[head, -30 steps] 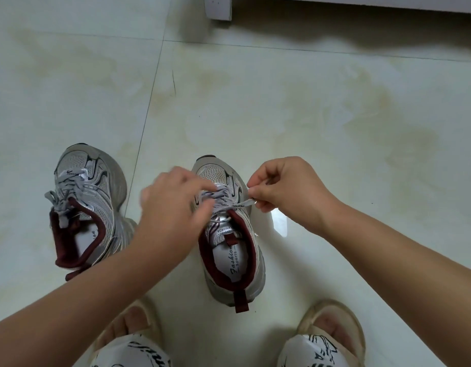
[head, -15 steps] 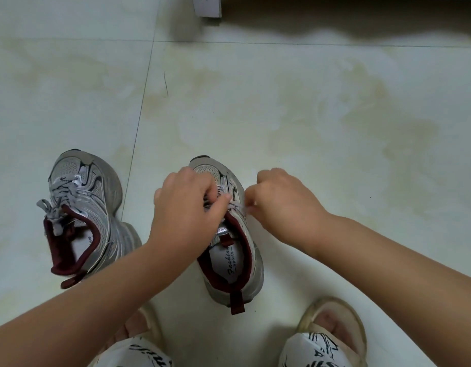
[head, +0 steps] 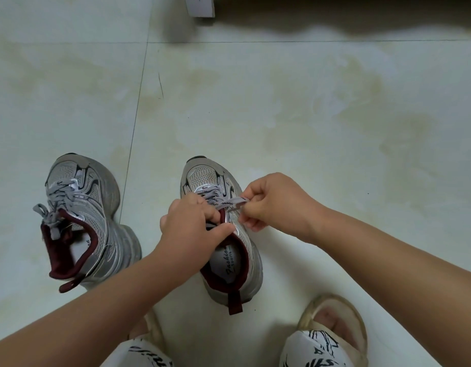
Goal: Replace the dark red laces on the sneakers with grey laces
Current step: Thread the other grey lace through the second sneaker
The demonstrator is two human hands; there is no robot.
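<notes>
Left hand is covering the tongue and upper eyelets of the near sneaker. Both sandals are running off the bottom edge. Insole lettering is partly hiding under the collar.

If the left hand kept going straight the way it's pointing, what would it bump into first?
Most likely the grey lace stretched across the middle sneaker. The left hand points up and right toward it, and just beyond is the right hand. Depth is hard to judge.
</notes>
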